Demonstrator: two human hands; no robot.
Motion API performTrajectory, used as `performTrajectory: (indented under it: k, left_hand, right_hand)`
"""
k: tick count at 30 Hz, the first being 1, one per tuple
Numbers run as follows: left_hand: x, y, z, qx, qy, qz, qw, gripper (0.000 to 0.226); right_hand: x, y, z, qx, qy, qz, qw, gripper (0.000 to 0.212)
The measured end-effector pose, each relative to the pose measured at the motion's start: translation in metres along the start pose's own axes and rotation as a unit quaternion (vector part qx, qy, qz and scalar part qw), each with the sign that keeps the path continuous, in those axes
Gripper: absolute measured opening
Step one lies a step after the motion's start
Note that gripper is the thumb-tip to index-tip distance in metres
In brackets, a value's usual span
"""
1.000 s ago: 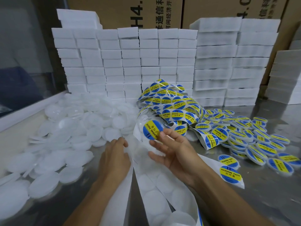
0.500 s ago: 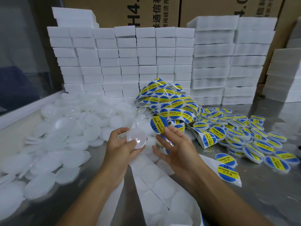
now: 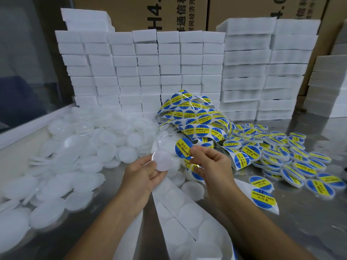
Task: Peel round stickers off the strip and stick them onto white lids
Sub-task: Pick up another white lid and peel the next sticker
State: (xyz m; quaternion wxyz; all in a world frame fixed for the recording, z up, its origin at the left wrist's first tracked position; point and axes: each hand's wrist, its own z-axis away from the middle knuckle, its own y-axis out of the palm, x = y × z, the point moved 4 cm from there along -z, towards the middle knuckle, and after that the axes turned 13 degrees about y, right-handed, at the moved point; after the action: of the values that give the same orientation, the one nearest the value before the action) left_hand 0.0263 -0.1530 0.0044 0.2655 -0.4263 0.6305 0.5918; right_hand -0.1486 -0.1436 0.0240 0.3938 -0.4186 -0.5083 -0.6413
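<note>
At frame centre, the left hand (image 3: 145,175) holds one white lid (image 3: 163,160) by its rim, fingers curled around it. Just right of it, the right hand (image 3: 210,166) pinches a blue-and-yellow round sticker (image 3: 183,147) between thumb and forefinger; the sticker's edge sits near the lid's upper right rim, contact not determinable. The sticker strip (image 3: 195,119) lies heaped above the hands, its emptied backing (image 3: 180,207) trailing toward the bottom edge. Unlabelled lids (image 3: 75,156) fill the left of the frame; labelled lids (image 3: 285,156) lie at right on the metal table (image 3: 309,222).
</note>
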Motion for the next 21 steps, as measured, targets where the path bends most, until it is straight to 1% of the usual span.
performTrajectory:
  k: [2, 6, 9, 13, 18, 21]
  left_hand:
    - [-0.0003, -0.0006, 0.0000, -0.001, 0.001, 0.002, 1.000, 0.021]
    - [-0.0009, -0.0040, -0.0007, -0.019, 0.008, 0.017, 1.000, 0.029]
    - [-0.0025, -0.0036, 0.0001, -0.001, 0.008, 0.011, 1.000, 0.026]
    - [-0.0030, -0.0008, 0.0017, 0.018, 0.009, 0.003, 1.000, 0.024]
    - [-0.0033, -0.0006, 0.0022, 0.025, 0.016, 0.001, 1.000, 0.044]
    - [-0.0039, 0.0000, 0.0027, 0.032, 0.026, -0.007, 0.999, 0.038]
  right_hand:
    - [0.0005, 0.0001, 0.0002, 0.004, -0.010, 0.006, 1.000, 0.005]
    - [0.0003, 0.0019, 0.0016, 0.018, -0.034, 0.034, 0.999, 0.006]
    - [-0.0010, 0.0027, 0.0028, 0.034, -0.043, 0.057, 0.997, 0.009]
    - [-0.0016, 0.0038, 0.0022, 0.040, -0.054, 0.077, 0.995, 0.006]
    - [-0.0023, 0.0043, 0.0017, 0.040, -0.077, 0.107, 0.990, 0.004]
    - [-0.0029, 0.0048, 0.0006, 0.038, -0.083, 0.112, 0.989, 0.004]
